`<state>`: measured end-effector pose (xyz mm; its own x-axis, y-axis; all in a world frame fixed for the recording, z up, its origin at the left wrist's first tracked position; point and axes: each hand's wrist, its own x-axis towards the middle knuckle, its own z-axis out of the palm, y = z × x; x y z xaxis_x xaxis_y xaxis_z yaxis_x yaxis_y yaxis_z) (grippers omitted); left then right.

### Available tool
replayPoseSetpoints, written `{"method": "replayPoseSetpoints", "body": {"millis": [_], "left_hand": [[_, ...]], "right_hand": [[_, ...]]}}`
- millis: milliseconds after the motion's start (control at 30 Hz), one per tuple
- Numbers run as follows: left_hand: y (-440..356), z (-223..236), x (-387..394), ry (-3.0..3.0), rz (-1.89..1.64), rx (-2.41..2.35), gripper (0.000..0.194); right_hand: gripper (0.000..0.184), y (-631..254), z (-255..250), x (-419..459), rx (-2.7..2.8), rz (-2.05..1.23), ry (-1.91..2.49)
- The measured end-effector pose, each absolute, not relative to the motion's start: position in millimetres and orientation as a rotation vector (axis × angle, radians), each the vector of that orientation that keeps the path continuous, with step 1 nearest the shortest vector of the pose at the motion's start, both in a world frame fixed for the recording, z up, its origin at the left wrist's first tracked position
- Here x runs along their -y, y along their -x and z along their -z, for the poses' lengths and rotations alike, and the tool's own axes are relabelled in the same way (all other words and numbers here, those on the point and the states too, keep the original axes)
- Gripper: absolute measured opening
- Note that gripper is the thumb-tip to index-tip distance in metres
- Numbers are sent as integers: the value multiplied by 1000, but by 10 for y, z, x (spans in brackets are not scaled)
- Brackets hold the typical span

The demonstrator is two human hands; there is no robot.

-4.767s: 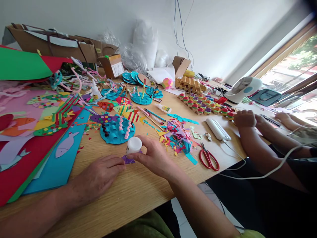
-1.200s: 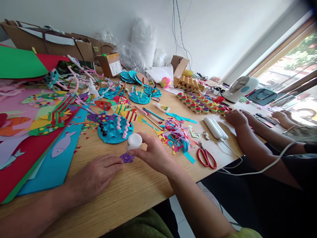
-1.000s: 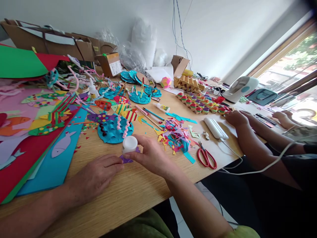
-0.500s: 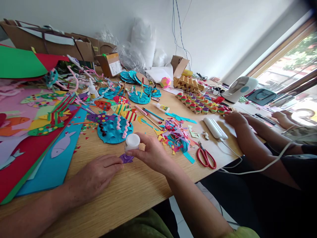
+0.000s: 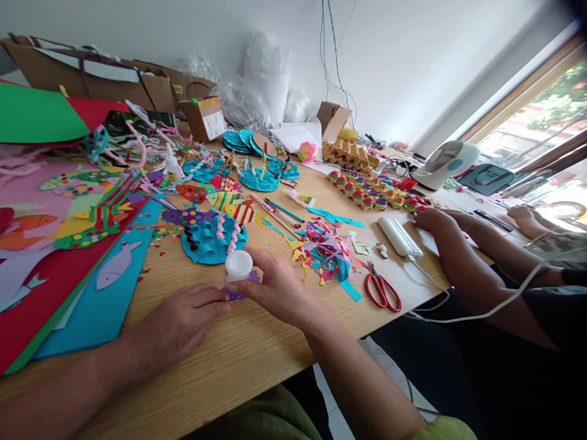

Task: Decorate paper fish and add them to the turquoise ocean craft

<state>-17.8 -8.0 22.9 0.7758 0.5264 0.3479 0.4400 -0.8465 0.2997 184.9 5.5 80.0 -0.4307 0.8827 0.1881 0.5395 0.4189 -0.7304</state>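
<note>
Purple cutout (image 5: 237, 294) — under left fingertips (image 5: 223, 298), beside bottle (image 5: 239, 266).

My widest way: bare table (image 5: 215, 354) along near edge, from left forearm across to right forearm. Small gap between scraps (image 5: 328, 244) and scissors (image 5: 383, 290), tight for me. Ahead of right hand (image 5: 270, 284), blue disc (image 5: 213, 238) blocks, pink twists standing up from it; fish (image 5: 245, 212) crowd its far side. Left of left hand (image 5: 186, 318), stacked sheets (image 5: 98, 318) lie flat, low enough to pass over. Far right, white cable (image 5: 486, 319) crosses and another person's arms (image 5: 452, 244) bar my way.
</note>
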Motion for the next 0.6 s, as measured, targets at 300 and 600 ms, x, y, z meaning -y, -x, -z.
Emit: {"method": "replayPoseSetpoints", "body": {"millis": [300,600], "left_hand": [[189,-168,42,-2813,-743,-724,29],[194,-148,28,-2798,-759,-694,27]], "right_hand": [[15,-1952,-820,-78,2055,-802,1270],[14,-1974,-841,-75,2051,-820,1278]]}}
